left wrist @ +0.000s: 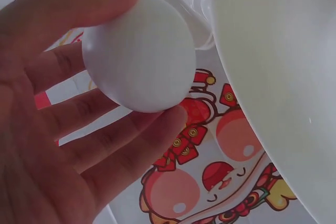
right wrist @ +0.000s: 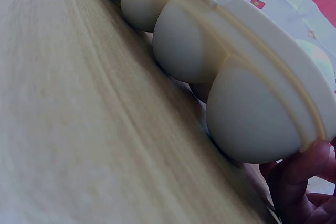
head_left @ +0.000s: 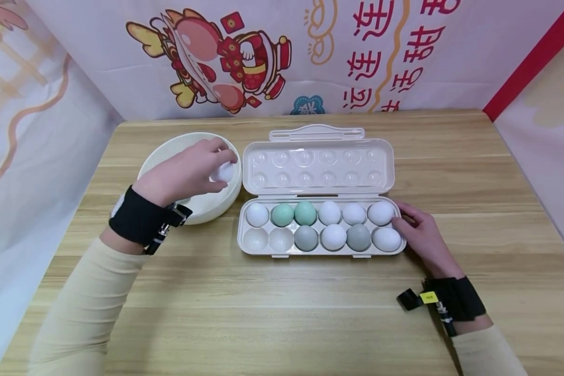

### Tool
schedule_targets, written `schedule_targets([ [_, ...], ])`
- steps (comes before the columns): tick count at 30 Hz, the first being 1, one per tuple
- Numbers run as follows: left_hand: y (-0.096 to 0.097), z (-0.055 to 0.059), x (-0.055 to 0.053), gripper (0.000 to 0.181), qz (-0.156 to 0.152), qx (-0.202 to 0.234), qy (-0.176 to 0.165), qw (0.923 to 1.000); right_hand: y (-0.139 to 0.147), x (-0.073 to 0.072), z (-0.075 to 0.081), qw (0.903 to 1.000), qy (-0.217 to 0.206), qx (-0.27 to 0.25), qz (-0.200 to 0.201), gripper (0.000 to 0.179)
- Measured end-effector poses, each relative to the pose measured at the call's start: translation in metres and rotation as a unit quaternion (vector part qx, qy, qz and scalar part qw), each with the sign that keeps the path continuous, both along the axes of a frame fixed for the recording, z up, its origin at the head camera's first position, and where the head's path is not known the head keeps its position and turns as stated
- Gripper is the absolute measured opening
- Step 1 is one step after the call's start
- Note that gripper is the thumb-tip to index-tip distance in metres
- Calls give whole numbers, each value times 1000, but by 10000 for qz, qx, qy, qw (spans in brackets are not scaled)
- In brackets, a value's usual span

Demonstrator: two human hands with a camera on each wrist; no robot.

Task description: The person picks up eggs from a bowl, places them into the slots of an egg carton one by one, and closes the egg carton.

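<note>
My left hand [head_left: 185, 169] holds a white egg [left wrist: 142, 56] over the right side of a large cream bowl [head_left: 218, 206]. In the left wrist view, thumb and fingertips pinch the egg, with the bowl wall alongside. A long white plastic egg box [head_left: 319, 253] lies right of the bowl, its lid folded back. Two green eggs [head_left: 305, 213], two grey ones [head_left: 358, 237] and several white ones [head_left: 333, 237] sit in its cups. The two front-left cups [head_left: 280, 239] show bare plastic. At the box's right end my right hand [head_left: 420, 235] grips the rim, thumb on top.
The clear-dimpled lid [head_left: 317, 166] lies behind the cups, its handle [head_left: 317, 132] pointing to the back wall. Bowl and box stand close together on a wooden table [head_left: 282, 313]. A printed cloth [head_left: 329, 78] hangs behind the table's far edge.
</note>
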State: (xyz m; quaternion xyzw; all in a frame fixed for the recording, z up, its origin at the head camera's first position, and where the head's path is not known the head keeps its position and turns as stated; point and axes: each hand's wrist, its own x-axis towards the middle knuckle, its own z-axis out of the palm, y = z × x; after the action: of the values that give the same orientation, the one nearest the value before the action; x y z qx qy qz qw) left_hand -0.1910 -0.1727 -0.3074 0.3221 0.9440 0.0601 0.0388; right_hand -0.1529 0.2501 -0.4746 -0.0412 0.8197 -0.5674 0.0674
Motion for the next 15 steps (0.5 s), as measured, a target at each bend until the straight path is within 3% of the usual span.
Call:
schedule_targets([
  [15,31,-11,18,44,-390,324,297,9983,0,0,2,9999,-134,-58,-3,45],
])
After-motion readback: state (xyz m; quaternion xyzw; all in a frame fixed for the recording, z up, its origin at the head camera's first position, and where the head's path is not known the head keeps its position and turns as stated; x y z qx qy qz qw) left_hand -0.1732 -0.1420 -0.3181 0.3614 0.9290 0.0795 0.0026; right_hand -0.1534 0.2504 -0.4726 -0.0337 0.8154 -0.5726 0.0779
